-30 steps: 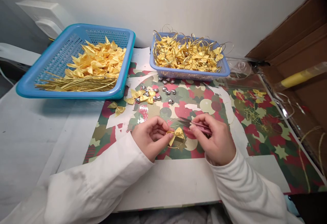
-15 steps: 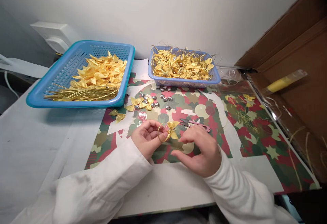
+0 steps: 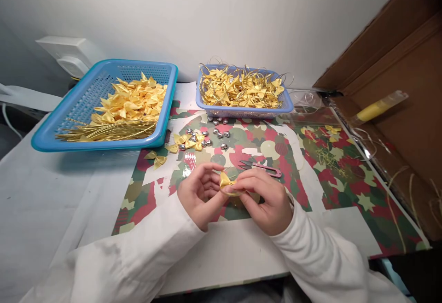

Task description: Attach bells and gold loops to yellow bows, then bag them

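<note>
My left hand (image 3: 200, 197) and my right hand (image 3: 264, 199) meet over the patterned paper, both pinching one small yellow ribbon bow (image 3: 226, 182) with a gold wire loop on it. Pink thread snips (image 3: 263, 167) lie on the paper just beyond my right hand, untouched. Loose yellow bows (image 3: 183, 141) and several silver heart beads (image 3: 217, 133) are scattered a little farther back.
A large blue basket (image 3: 58, 133) at the back left holds yellow bows and gold wires. A smaller blue basket (image 3: 241, 109) at the back centre holds bows with wire loops. A cardboard box (image 3: 397, 63) with a yellow-tipped tube (image 3: 378, 107) stands at the right.
My right hand put the pink snips down on the paper, then came back to the bow. Both hands now pinch the bow together.
</note>
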The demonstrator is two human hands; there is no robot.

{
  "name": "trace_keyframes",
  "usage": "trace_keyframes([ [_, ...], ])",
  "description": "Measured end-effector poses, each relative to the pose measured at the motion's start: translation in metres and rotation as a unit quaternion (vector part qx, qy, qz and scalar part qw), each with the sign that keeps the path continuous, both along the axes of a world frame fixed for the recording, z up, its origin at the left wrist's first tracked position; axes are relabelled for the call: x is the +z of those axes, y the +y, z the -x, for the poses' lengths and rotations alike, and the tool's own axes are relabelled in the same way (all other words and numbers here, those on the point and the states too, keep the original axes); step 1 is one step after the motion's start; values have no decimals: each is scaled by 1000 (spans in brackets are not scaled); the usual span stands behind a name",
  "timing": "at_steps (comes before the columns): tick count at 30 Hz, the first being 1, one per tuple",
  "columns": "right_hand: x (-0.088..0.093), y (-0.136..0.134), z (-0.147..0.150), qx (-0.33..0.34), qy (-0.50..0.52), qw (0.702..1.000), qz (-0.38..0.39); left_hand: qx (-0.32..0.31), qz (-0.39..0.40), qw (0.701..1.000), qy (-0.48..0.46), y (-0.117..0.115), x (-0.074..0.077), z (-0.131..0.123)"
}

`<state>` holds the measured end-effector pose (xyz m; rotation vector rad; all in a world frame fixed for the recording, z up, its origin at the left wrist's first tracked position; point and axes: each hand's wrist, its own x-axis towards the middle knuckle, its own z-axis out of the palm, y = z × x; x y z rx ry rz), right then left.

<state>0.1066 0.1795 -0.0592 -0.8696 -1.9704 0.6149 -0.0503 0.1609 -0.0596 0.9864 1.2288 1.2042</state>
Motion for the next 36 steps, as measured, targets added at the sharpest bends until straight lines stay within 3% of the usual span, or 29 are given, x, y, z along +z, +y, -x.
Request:
trace_keyframes([
  [3,0,0,-1,-21,-23,999,-38,4,-94,991,95,-1,0,4],
  [8,1,-5,0,-144,-34,985,-93,10,-183,958,218,-4,2,8],
  [13,-1,-9,5,-132,-116,982,-76,5,-254,925,282,-4,-2,11],
  [18,-7,-8,7,-138,-151,977,-61,-46,-352,883,309,-3,-8,14],
  [20,-8,-7,7,-126,-160,977,-59,-46,-334,885,321,-4,-7,12],
  [22,-7,-5,5,-111,-161,979,-53,-49,-275,911,303,-4,-5,10],
  [27,0,2,-5,-48,-186,977,-89,-156,-79,982,77,6,1,16],
  [30,3,6,-10,-2,-226,964,-141,-161,15,987,15,11,0,21],
  [36,3,7,-11,22,-234,959,-158,-211,76,974,-6,11,-8,18],
])
